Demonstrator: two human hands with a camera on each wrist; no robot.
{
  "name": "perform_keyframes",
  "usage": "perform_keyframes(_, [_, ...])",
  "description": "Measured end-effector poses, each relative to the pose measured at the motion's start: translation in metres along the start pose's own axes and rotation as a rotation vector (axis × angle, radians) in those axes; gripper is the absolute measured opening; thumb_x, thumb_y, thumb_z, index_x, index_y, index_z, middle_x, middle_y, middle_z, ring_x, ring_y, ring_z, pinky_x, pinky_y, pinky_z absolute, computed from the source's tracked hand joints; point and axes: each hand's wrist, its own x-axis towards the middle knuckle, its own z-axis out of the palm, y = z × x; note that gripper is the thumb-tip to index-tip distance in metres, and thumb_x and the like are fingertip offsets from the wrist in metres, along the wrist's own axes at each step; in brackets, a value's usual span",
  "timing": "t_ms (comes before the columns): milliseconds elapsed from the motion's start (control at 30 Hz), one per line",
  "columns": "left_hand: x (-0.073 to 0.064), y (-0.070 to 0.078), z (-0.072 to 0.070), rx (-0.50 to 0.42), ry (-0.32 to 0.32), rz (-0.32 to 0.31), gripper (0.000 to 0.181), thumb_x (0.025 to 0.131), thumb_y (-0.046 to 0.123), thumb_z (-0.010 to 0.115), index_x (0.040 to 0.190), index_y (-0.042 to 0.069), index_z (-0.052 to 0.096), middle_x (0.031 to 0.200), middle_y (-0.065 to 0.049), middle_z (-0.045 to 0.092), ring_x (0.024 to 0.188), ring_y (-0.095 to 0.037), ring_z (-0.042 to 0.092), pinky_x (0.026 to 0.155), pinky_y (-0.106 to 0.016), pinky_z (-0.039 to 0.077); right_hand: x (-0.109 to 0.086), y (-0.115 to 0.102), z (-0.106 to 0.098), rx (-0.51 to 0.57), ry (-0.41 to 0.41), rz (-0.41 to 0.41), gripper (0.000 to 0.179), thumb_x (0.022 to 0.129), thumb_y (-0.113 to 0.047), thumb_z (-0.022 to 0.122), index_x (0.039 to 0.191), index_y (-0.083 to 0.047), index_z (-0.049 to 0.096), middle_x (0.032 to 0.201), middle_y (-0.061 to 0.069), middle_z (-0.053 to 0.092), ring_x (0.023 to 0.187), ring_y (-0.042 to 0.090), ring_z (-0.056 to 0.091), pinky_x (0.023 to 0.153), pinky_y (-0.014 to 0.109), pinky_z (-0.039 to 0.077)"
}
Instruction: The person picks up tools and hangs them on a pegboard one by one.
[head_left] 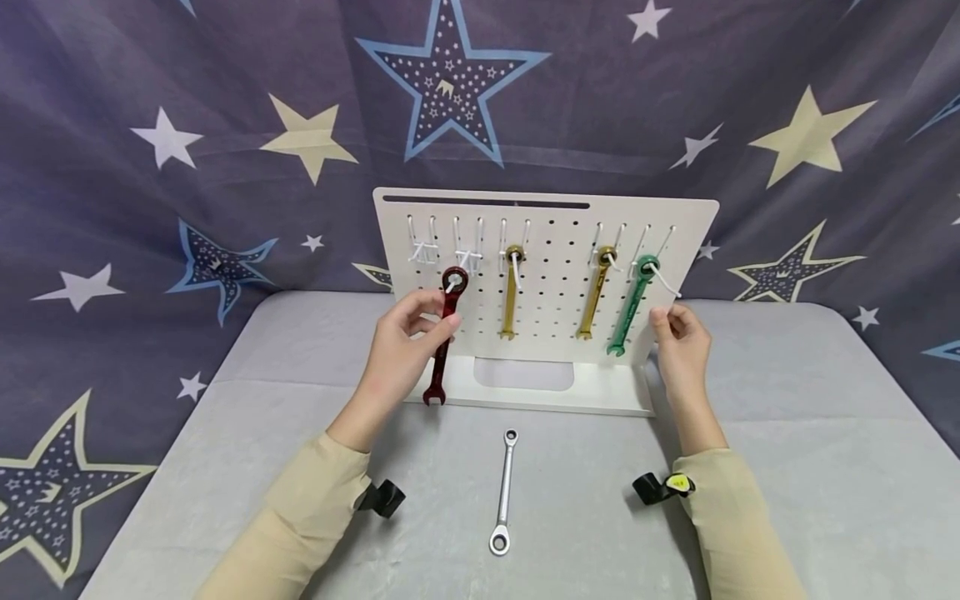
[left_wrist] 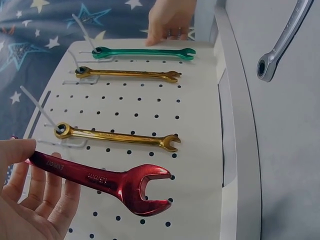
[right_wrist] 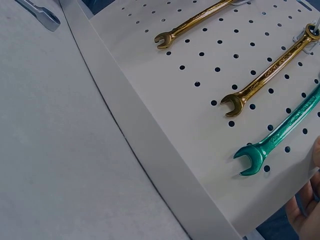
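My left hand pinches a dark red combination wrench by its upper shank, thumb in front. The wrench hangs ring end up, its open jaw pointing down, and a white hook tip shows in its ring. In the left wrist view, the red wrench lies before the white pegboard. At the board's right edge, my right hand grips the pegboard between thumb and fingers. A green wrench and two gold wrenches, one right and one middle, hang from hooks.
A silver double-ring wrench lies on the grey table in front of the board's base. White hooks stick out at the board's upper left. A star-patterned curtain hangs behind.
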Motion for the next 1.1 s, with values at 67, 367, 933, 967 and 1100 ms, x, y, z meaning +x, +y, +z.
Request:
perform_keyframes(67, [0.002,-0.001,0.001,0.004,0.0,0.0,0.025,0.092,0.005,0.07,0.115,0.0,0.062,0.102,-0.009,0.06,0.075,-0.011,0.06,0.063,-0.021,0.046,0.001,0.0,0.0,0.001,0.001,-0.005,0.023,0.096,-0.024,0.066,0.1,-0.002,0.061,0.08,-0.021,0.06,0.08,0.003,0.055,0.069,0.012,0.046])
perform_keyframes(367, [0.013,-0.006,0.005,-0.006,0.014,-0.001,0.029,0.092,0.004,0.07,0.118,-0.003,0.061,0.1,-0.012,0.062,0.071,-0.008,0.058,0.06,-0.019,0.044,0.0,0.001,0.0,0.011,0.005,-0.006,0.019,0.096,-0.023,0.066,0.099,-0.005,0.06,0.08,-0.021,0.059,0.08,0.003,0.055,0.069,0.012,0.047])
perform_keyframes(933, [0.034,-0.017,0.01,-0.046,0.032,-0.01,0.029,0.091,0.001,0.07,0.117,-0.007,0.061,0.102,-0.014,0.064,0.07,-0.005,0.062,0.066,-0.019,0.05,0.0,-0.001,0.001,0.013,0.012,0.002,0.019,0.097,-0.018,0.066,0.099,0.0,0.061,0.079,-0.019,0.059,0.078,0.001,0.055,0.068,0.012,0.046])
perform_keyframes(967, [0.035,-0.018,0.011,-0.042,0.034,-0.015,0.029,0.091,0.001,0.07,0.118,-0.007,0.061,0.103,-0.015,0.064,0.07,-0.005,0.062,0.066,-0.018,0.05,0.001,-0.001,0.001,0.014,0.009,0.006,0.019,0.097,-0.017,0.066,0.1,0.001,0.061,0.079,-0.019,0.059,0.078,0.001,0.055,0.067,0.012,0.046])
perform_keyframes(1100, [0.04,-0.02,0.012,-0.032,0.046,-0.052,0.03,0.092,0.004,0.07,0.119,-0.005,0.062,0.107,-0.017,0.064,0.071,-0.004,0.062,0.062,-0.017,0.048,-0.005,-0.014,0.001,0.014,-0.009,0.013,0.016,0.097,-0.011,0.064,0.1,0.004,0.06,0.077,-0.02,0.059,0.077,-0.001,0.054,0.066,0.011,0.045])
